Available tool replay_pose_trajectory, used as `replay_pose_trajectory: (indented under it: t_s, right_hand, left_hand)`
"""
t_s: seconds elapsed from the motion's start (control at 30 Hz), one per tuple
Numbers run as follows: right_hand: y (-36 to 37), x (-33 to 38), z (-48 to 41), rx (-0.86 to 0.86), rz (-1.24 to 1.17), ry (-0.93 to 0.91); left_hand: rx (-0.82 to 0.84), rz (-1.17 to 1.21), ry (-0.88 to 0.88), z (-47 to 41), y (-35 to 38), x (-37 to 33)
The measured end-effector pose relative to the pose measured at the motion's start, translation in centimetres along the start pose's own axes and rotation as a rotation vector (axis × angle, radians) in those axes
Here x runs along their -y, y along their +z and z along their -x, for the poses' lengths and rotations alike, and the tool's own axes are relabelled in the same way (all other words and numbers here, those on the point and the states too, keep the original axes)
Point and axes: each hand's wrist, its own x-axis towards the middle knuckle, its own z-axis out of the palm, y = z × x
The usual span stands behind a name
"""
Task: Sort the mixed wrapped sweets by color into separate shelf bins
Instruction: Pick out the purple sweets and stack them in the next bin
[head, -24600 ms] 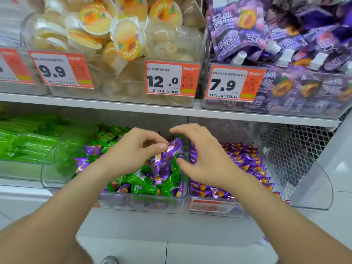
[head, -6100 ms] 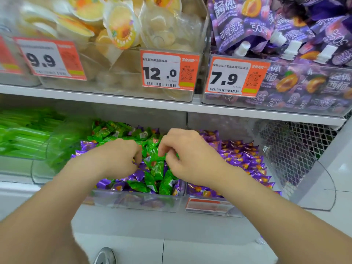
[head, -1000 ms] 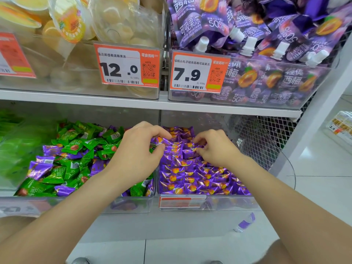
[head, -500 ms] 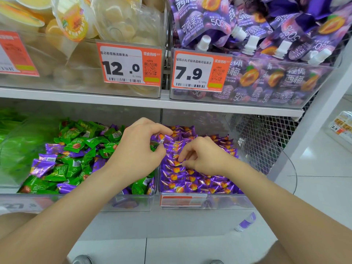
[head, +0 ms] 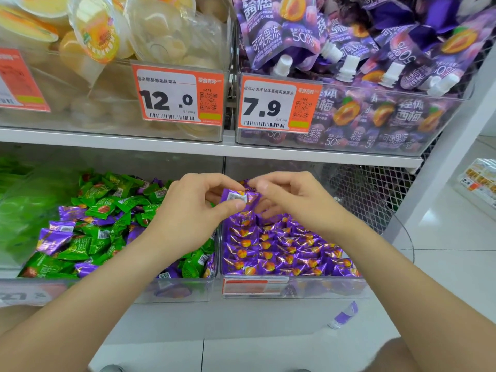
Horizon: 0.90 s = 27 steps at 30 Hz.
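Observation:
On the lower shelf, the clear left bin (head: 185, 291) holds green wrapped sweets (head: 107, 208) mixed with purple ones (head: 57, 237). The clear right bin (head: 295, 288) is filled with purple wrapped sweets (head: 281, 251) laid in rows. Above the divider between the two bins, my left hand (head: 188, 210) pinches a purple sweet (head: 237, 198) between thumb and fingers. My right hand (head: 292, 200) pinches the same sweet at its right end, over the back of the purple bin.
The upper shelf (head: 188, 146) carries bins of yellow jelly cups (head: 94, 36) and purple jelly pouches (head: 375, 49) behind orange price tags. A wire mesh panel (head: 375, 194) closes the right side. One purple sweet (head: 345, 315) lies on the ledge below the bins.
Half a second ago my right hand was down among the purple rows. It has risen to meet my left hand, and both now pinch one purple sweet.

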Motion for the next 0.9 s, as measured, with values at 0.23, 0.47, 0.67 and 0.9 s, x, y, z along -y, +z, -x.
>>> replay_pose_trajectory:
  t_s: [0.23,0.47,0.67,0.9]
  right_hand:
    - [-0.7,0.1,0.9,0.137,-0.096,0.134]
    - [-2.4,-2.5,0.0,-0.025,-0.106,0.2]
    - [-3.0,-6.4,-1.0,-0.085,0.628,0.178]
    - [-0.8,-7.4,-2.0,-0.114,0.638,0.151]
  left_hand:
    - [-0.016,0.098,0.135,0.3,0.3,-0.8]
    - [0.012,-0.243,0.214,0.0,0.8,0.8]
    - [0.002,-0.32,0.047,0.0,1.0,1.3]
    - [0.051,-0.351,0.037,0.1,1.3,1.4]
